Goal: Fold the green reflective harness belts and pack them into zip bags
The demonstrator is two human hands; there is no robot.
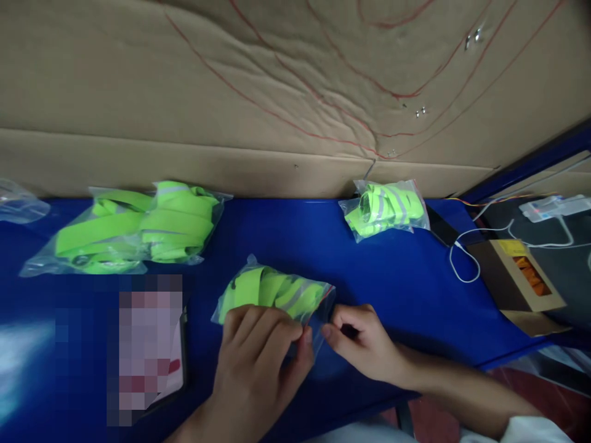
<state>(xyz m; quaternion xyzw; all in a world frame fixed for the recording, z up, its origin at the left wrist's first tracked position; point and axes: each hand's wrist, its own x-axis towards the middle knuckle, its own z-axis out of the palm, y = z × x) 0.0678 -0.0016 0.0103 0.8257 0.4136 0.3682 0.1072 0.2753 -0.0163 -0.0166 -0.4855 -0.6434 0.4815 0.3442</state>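
A clear zip bag (252,292) lies on the blue table in front of me, with a rolled neon yellow-green strap with a grey reflective stripe inside it. A red line runs along the bag's right end, near its mouth. My left hand (258,363) lies over the near side of the bag, thumb and forefinger pinching the plastic by the red line. At the bag's right edge, my right hand (364,341) is closed, its curled forefinger and thumb on the clear plastic. The exact contact of the right fingertips is hard to make out.
Two more bagged neon straps (180,221) lie at the back left, and further bagged straps (388,206) at the back right. A phone (442,226) with a white cable is beside them. An open cardboard box (517,277) stands right. A cardboard wall (184,92) rises behind.
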